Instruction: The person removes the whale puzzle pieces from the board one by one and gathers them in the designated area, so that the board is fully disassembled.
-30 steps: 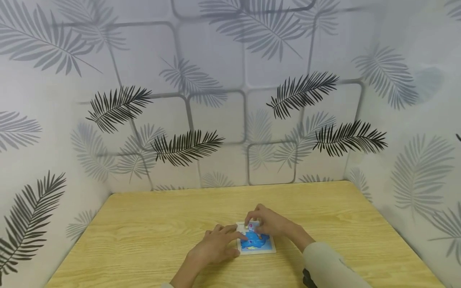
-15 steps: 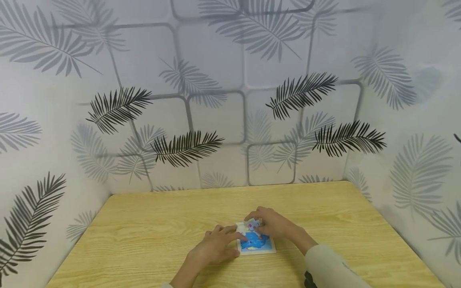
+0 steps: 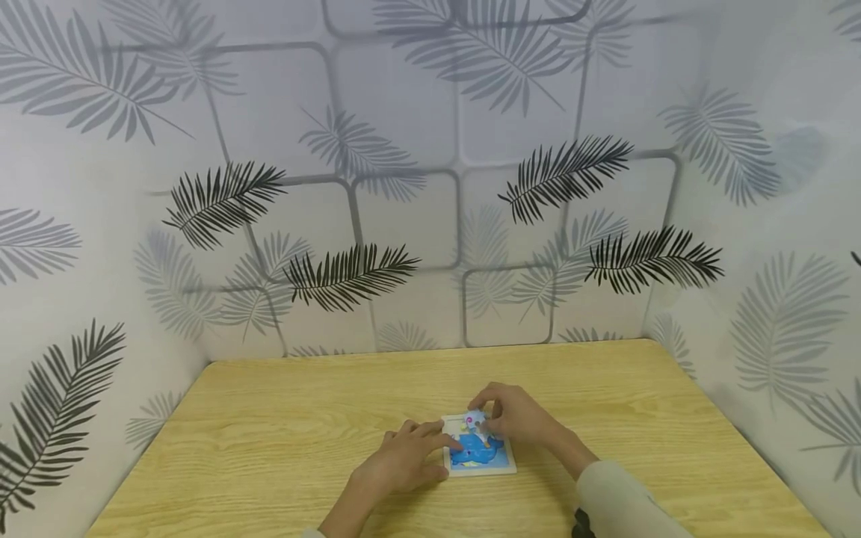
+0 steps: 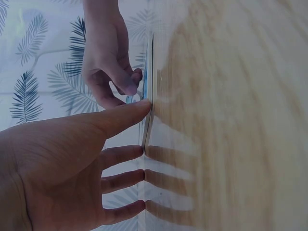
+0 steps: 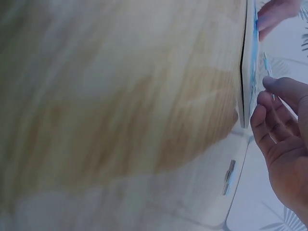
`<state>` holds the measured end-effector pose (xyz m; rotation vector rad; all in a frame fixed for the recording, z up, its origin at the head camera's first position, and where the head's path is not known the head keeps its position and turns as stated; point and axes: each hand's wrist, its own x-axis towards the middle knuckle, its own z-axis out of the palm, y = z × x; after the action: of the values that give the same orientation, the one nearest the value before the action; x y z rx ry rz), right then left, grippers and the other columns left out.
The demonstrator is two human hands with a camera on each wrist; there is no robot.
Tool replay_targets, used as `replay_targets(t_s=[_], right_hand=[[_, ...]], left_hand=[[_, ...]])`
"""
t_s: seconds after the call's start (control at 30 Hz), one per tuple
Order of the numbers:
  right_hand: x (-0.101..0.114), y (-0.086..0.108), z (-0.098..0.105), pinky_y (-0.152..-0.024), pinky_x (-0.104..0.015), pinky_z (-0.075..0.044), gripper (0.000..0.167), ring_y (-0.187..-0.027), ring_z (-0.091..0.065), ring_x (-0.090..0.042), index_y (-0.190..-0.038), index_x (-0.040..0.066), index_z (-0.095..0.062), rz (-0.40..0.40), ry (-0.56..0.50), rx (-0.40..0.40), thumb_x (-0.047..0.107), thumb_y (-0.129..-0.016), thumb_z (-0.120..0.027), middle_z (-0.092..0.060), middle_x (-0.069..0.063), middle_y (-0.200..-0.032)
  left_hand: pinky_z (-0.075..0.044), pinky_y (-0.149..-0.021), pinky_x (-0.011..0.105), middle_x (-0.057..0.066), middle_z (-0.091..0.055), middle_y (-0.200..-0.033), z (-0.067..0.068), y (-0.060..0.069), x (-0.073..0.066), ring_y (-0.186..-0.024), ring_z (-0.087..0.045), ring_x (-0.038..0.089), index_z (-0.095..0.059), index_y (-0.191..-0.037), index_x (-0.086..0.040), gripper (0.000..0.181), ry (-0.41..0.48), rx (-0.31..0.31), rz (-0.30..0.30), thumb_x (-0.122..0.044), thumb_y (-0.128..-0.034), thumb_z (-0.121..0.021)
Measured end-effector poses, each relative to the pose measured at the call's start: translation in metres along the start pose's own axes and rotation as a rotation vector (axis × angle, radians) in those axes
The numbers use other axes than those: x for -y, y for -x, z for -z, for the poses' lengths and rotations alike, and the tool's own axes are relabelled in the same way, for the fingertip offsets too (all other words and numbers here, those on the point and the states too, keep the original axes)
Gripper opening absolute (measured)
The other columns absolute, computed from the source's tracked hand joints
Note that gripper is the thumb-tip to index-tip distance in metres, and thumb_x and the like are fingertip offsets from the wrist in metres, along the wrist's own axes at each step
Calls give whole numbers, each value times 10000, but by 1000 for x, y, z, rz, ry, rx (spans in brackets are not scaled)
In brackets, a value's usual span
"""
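"Near six o'clock in the head view, what is lying on the counter (image 3: 282, 433)?"

"A picture board (image 3: 484, 471), white-rimmed, its blue design facing up."

"And the hands?"

"At the board's nine o'clock, the left hand (image 3: 406, 459) is resting against it, fingers wide. At two o'clock, the right hand (image 3: 518, 417) is pinching a small pale piece (image 3: 474, 419) over the twelve o'clock side; it seems to be tilting clear, though the wrist view is dim."
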<state>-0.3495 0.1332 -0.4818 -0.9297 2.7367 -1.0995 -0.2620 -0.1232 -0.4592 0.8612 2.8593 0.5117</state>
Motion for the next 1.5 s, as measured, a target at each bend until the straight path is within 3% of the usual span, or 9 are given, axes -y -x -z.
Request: replay_targets(t_s=[0.33, 0.57, 1.0, 1.13, 1.3, 1.5], right_hand=[[-8, 11, 14, -608, -271, -516, 291, -777, -606, -161, -1204, 164, -719, -53, -131, -23, 82, -928, -764, -691, -21, -1171], [-20, 33, 39, -527, -274, -486, 243, -714, -596, -160, -1165, 173, -718, -46, -121, -66, 119, -935, -776, -698, -35, -1144], [-56, 76, 82, -564, -264, -491, 235, -724, -610, -147, -1144, 116, -709, -86, -87, -152, 120, -921, -784, -698, -97, -1131], [-66, 86, 89, -555, -267, -497, 255, -720, -606, -135, -1161, 85, -694, -113, -89, -146, 95, -920, -775, -694, -124, -1139], [-77, 95, 94, -525, -242, -448, 249, -603, -507, -70, -1158, 66, -677, -117, -76, -99, 57, -923, -759, -671, -145, -1118], [-86, 93, 93, -560, -234, -429, 208, -614, -456, -54, -1072, 104, -673, -90, 1, -47, 64, -903, -787, -636, -77, -1011]], left_hand=[[-431, -1000, 633, 110, -463, -1601, -2, 0, 1, -1355, -473, 376, -642, -1367, -350, 393, -6, 7, 12, -348, -981, -719], [-421, -1034, 642, 108, -444, -1615, -3, -1, 1, -1377, -457, 381, -637, -1382, -349, 402, -9, 12, 13, -348, -987, -711], [-405, -1020, 652, 117, -444, -1613, -2, -1, 0, -1381, -450, 393, -647, -1379, -320, 392, 16, 16, 20, -320, -993, -715], [-403, -1015, 657, 129, -442, -1613, -1, -1, 0, -1382, -449, 403, -641, -1390, -311, 390, 17, 17, 15, -318, -1004, -701], [-401, -1017, 658, 130, -438, -1616, -1, -2, 0, -1384, -447, 406, -636, -1396, -305, 390, 18, 20, 10, -323, -1010, -692], [-404, -1020, 645, 109, -446, -1613, -3, -2, 0, -1389, -448, 389, -643, -1376, -341, 395, 12, 16, 22, -338, -988, -718]])
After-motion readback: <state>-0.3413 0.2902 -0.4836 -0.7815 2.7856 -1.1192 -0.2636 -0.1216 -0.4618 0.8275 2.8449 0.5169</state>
